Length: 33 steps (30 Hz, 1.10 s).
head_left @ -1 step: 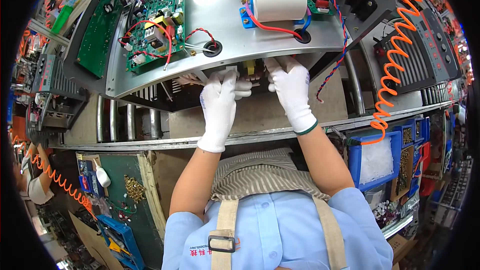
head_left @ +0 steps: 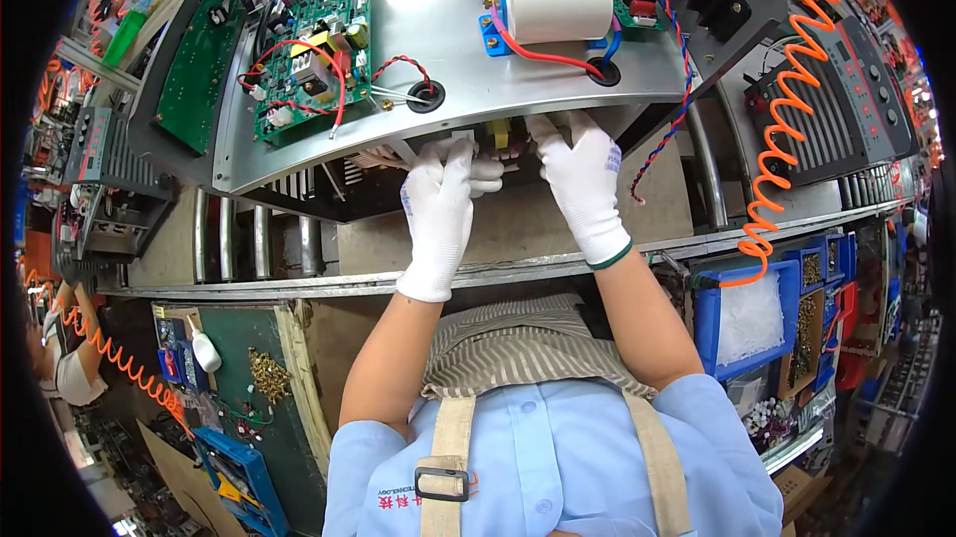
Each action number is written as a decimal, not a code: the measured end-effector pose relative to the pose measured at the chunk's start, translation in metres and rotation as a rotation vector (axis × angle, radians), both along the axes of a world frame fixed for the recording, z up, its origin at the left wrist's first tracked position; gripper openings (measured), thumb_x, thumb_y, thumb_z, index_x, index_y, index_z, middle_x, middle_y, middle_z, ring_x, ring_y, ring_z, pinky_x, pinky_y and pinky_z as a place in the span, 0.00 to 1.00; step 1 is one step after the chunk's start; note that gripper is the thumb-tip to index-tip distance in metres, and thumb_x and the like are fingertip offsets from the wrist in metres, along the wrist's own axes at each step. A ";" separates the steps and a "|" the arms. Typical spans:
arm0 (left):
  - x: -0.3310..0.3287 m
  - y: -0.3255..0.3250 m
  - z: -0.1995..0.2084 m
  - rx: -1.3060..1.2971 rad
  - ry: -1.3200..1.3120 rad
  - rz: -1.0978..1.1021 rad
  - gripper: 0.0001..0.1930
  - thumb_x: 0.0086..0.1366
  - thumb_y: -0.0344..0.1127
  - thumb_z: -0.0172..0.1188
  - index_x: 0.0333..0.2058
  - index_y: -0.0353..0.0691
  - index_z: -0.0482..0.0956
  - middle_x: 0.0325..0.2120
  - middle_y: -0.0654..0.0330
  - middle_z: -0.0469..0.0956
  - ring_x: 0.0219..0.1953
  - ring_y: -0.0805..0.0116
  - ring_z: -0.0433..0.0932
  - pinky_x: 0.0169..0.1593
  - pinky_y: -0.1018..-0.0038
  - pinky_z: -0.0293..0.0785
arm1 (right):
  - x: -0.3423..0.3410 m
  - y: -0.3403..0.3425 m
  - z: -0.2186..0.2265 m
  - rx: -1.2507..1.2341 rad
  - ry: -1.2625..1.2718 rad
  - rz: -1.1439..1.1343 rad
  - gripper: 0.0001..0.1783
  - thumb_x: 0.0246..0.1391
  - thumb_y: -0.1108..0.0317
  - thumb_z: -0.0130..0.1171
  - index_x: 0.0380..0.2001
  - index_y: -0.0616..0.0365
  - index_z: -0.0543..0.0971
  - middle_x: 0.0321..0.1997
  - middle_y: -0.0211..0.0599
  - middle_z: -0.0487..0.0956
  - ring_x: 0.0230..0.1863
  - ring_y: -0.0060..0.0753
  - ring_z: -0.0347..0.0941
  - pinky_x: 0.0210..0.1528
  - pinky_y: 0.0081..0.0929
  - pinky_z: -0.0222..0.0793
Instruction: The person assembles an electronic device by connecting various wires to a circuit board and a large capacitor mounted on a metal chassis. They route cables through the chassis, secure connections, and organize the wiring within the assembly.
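Left hand (head_left: 440, 207) and right hand (head_left: 586, 179), knit-gloved, curl half-closed beneath the smooth metal deck (head_left: 428, 0) near the roller conveyor (head_left: 311, 246) front edge; any grip is hidden.

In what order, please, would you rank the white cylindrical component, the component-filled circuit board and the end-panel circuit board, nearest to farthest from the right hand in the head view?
From the right hand:
1. White cylindrical component: just beyond it.
2. Component-filled circuit board: farther left.
3. End-panel circuit board: far left.
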<state>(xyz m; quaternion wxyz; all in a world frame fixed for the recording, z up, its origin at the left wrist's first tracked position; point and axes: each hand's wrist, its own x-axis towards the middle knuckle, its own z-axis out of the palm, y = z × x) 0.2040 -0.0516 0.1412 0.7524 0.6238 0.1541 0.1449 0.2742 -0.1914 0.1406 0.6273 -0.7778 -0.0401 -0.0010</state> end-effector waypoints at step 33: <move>0.019 -0.014 -0.005 0.269 0.107 0.239 0.18 0.72 0.41 0.48 0.44 0.28 0.72 0.21 0.49 0.82 0.17 0.63 0.80 0.22 0.72 0.73 | 0.029 -0.007 -0.019 0.068 -0.189 0.237 0.16 0.57 0.59 0.63 0.36 0.62 0.79 0.25 0.46 0.79 0.24 0.44 0.75 0.31 0.35 0.70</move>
